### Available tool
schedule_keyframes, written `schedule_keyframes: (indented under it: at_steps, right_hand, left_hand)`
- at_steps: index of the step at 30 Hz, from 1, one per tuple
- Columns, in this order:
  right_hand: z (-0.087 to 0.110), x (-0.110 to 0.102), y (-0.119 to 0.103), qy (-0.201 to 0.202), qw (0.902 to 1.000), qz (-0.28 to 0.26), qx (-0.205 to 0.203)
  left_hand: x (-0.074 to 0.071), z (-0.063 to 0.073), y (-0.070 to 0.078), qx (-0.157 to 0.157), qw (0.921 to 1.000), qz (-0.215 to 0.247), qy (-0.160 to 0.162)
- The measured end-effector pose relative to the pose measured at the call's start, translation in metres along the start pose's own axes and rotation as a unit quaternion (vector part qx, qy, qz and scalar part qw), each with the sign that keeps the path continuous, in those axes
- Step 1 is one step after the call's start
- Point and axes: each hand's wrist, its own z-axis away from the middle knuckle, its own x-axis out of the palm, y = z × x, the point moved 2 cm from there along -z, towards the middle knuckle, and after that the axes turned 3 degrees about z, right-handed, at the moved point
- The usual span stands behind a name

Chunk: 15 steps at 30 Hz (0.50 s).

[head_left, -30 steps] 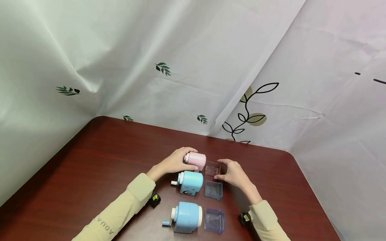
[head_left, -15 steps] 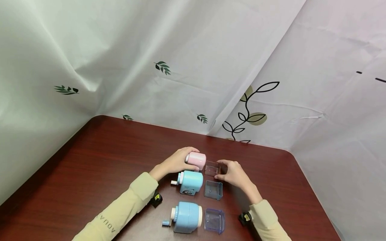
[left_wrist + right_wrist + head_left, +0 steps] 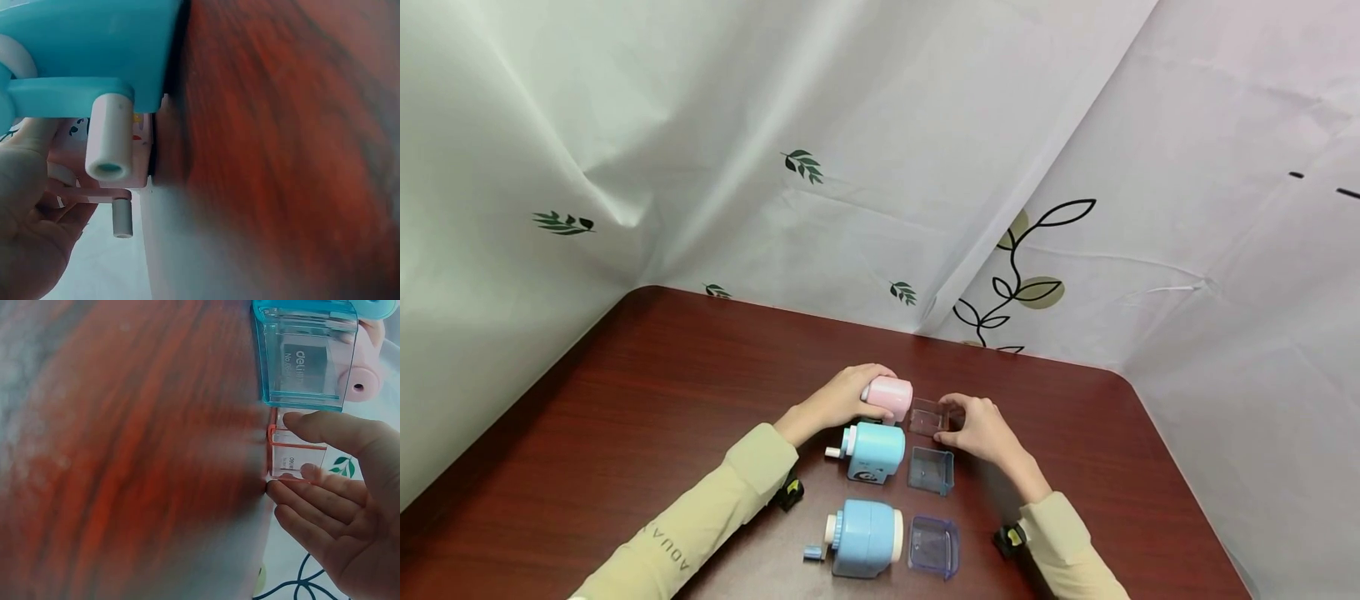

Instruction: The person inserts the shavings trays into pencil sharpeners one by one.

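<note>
My left hand (image 3: 835,402) grips a pink pencil sharpener (image 3: 891,398) at the far end of a row, its fingers and thumb around the crank end. In the left wrist view, the sharpener's pink crank (image 3: 94,195) juts out beside the palm. Just to its right, my right hand (image 3: 981,429) holds a clear, pink-edged shavings drawer (image 3: 927,418) between thumb and fingers. The right wrist view shows the thumb on one side of that drawer and the fingertips on the other. Drawer and sharpener lie apart.
Nearer the body stand a teal crank sharpener (image 3: 878,448) and a blue one (image 3: 867,540). To their right lie a bluish clear drawer (image 3: 930,469) and a purple-edged drawer (image 3: 933,546). White patterned cloth (image 3: 820,233) hangs behind the brown table (image 3: 685,375).
My left hand has shifted slightly to the right around the pink sharpener, covering its crank end more. My right hand and the drawers stay nearly in place.
</note>
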Motion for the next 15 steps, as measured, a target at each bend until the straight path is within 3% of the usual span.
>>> schedule_keyframes:
  at_steps: [15]
  right_hand:
    - [-0.0032, 0.0001, -0.002, 0.0, 0.9998, 0.017, 0.006]
  left_hand:
    - [-0.0022, -0.0056, 0.0014, 0.01, 0.9984, -0.054, -0.011]
